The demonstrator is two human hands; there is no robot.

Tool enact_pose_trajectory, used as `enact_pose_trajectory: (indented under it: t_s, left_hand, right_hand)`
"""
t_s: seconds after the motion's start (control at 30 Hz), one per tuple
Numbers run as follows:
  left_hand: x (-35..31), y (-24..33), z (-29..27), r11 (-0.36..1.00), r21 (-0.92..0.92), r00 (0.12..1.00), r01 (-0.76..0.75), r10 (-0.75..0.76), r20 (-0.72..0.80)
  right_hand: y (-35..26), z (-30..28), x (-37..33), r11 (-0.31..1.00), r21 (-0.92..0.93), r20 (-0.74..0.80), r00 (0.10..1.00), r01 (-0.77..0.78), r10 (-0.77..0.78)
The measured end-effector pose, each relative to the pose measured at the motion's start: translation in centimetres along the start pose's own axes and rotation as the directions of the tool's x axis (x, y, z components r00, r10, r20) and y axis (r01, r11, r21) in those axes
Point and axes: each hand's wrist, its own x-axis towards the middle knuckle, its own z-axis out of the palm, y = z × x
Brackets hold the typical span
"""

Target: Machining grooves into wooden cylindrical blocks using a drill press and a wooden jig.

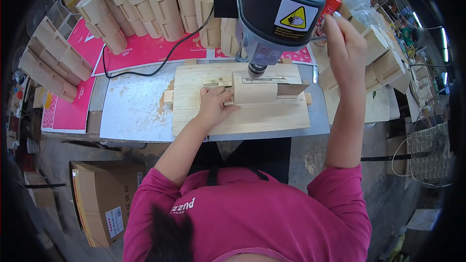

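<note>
A black and grey drill press (264,24) stands over the bench, its chuck (256,70) pointing down close above a pale wooden block (255,94). That block has a rounded face and lies on a flat wooden board (262,122) with strips fixed to it. At the block's left end, my left hand (213,106) grips it, thumb in front and fingers behind. My right hand (345,43) is raised to the right of the drill head, fingers closed round the feed lever (319,39). Whether the drill bit touches the wood is too small to tell.
Stacks of similar wooden blocks (160,7) line the back, with more at the far left (58,60) and right (383,70). A black cable (160,68) loops across the pink sheet. Behind my right hand is a red spray can (332,4). A cardboard box (107,199) sits on the floor.
</note>
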Motion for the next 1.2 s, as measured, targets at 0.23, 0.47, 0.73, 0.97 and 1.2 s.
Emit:
enact_pose_trajectory:
  t_s: [0.23, 0.47, 0.73, 0.97, 1.2]
  left_hand:
    - [0.3, 0.4, 0.1, 1.0, -0.002, 0.999, -0.008, 0.008, 0.031]
    - [0.6, 0.4, 0.0, 1.0, 0.002, 1.0, -0.017, 0.017, 0.024]
    - [0.4, -0.3, 0.4, 0.998, 0.059, 0.999, -0.01, 0.007, 0.04]
    - [0.4, 1.1, -0.3, 1.0, 0.008, 0.999, 0.002, -0.003, 0.041]
    - [0.5, 0.7, 0.6, 0.997, 0.013, 0.995, 0.07, -0.071, 0.066]
  right_hand:
    - [0.9, 1.4, -8.0, 0.988, 0.142, -0.13, 0.991, 0.062, -0.044]
    - [6.2, 6.0, -12.2, 0.968, 0.137, -0.194, 0.964, 0.211, -0.183]
    - [6.6, 6.4, -12.2, 0.956, 0.11, -0.204, 0.948, 0.27, -0.244]
    - [0.4, 1.5, 0.3, 0.987, 0.153, -0.219, 0.976, 0.05, -0.015]
    - [4.5, 3.5, 4.3, 0.989, 0.135, -0.112, 0.991, -0.052, 0.067]
